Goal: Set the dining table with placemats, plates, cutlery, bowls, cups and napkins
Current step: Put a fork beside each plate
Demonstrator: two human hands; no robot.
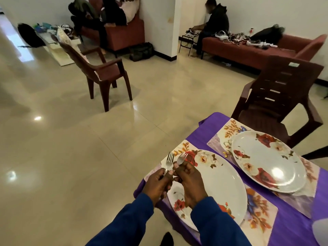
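Two forks are held up over the near floral plate: one fork is gripped by the left hand, the other fork by the right hand. Two floral plates are counted, the far plate included, on two placemats.

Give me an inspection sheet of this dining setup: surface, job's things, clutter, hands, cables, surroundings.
Surface: table under a purple cloth, only one corner in view.
Job's things: two floral placemats, the near plate and the far plate one on each; two forks, left fork and right fork, not yet laid. No bowls, cups or napkins seen.
Clutter: nothing seen on the table.
Hands: left hand grips the left fork; right hand grips the right fork, above the near plate's edge.
Cables: tangle of cables on the far sofa.
Surroundings: tiled floor, brown chair at the table, another chair apart, a seated person.
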